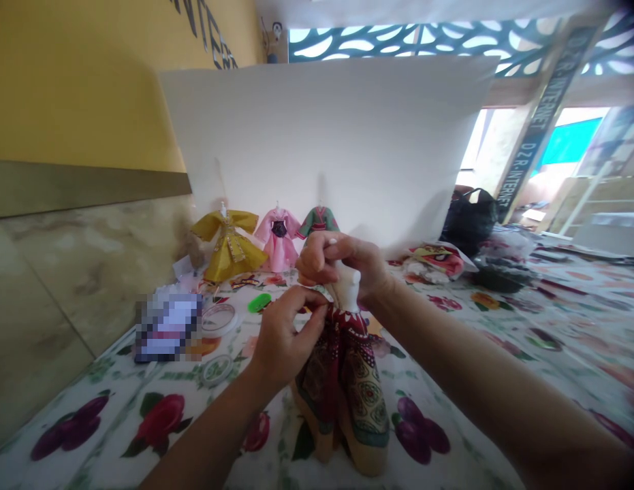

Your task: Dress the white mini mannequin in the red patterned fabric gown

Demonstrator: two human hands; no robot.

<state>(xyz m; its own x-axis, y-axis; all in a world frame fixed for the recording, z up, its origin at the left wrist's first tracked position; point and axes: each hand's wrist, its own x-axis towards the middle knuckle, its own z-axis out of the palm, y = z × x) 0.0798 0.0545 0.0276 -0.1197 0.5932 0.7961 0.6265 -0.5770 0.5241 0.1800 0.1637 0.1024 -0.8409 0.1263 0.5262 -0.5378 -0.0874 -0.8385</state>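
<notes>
A headless doll figure (350, 289) with a bare white torso stands upright on the table before me. From its waist down it wears a dark red patterned garment (365, 384) that falls in two leg-like parts with teal and beige lower ends. My left hand (289, 333) is closed in a pinch at the left side of the waist, thumb and forefinger together at the cloth edge. Just above, beside the torso, my right hand (347, 262) has its fingers curled and pressed together. What the right fingertips hold, if anything, is too small to make out.
Behind stand dressed figures in a yellow gown (229, 245), a pink robe (278, 235) and a green robe (319, 221). Tape rolls (218, 318), a green item (259, 303) and a blurred-out object (168, 327) lie left. A black bag (470, 218) sits right.
</notes>
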